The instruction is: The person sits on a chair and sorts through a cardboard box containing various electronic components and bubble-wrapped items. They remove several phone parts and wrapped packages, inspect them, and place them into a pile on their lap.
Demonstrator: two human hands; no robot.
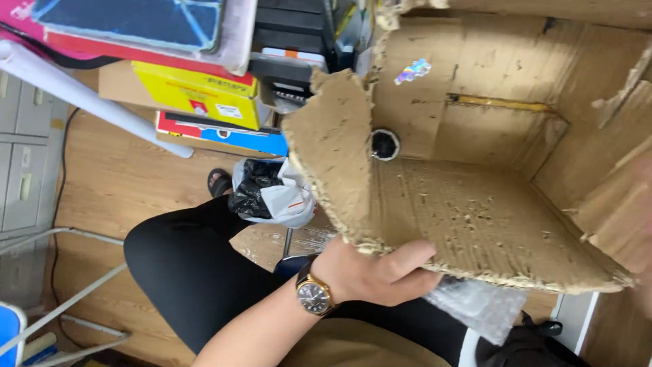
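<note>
While gripped, left hand (380, 272) under cardboard box (475, 170)

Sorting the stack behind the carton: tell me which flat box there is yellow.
The yellow box, sandwiched between the pink-edged one above and the red-and-blue one beneath it.

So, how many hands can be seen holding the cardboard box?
1: the left hand grips the torn lower edge of the cardboard box. The other hand may be hidden.

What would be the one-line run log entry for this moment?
left hand: grips torn cardboard box by lower edge | right hand: not in view | bubble wrap: under box
</note>
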